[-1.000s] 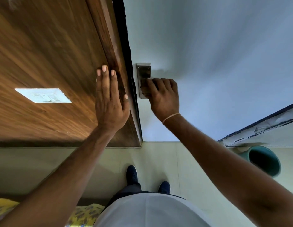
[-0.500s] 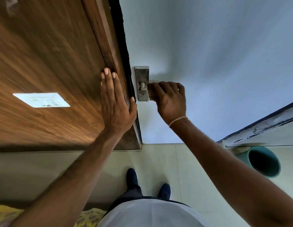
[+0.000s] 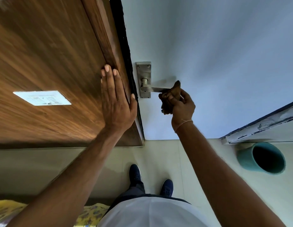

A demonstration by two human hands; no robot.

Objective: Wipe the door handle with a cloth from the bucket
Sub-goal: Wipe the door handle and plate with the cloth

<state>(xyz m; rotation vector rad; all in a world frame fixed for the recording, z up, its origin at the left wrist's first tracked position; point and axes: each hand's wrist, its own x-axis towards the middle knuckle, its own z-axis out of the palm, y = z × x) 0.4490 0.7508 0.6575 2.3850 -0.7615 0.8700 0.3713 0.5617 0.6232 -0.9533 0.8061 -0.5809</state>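
Note:
A steel lever door handle [image 3: 151,89] on a steel backplate [image 3: 143,71] is fixed to the pale blue door [image 3: 208,54]. My right hand [image 3: 181,105] is shut on a crumpled brown cloth [image 3: 171,94], which touches the free end of the lever. My left hand [image 3: 115,100] lies flat and open against the wooden panel [image 3: 52,63] beside the door's dark edge, fingers pointing up. A teal bucket [image 3: 248,158] stands on the floor at the lower right; its inside is dark.
A white switch plate [image 3: 42,97] is set in the wooden panel on the left. My two dark shoes [image 3: 135,173] stand on pale floor tiles. A door frame ledge [image 3: 260,123] runs above the bucket. Yellow patterned fabric [image 3: 9,208] lies at the bottom left.
My right hand has slid with the cloth from the backplate outward along the lever to its end, uncovering the handle. My left hand has stayed on the wooden panel.

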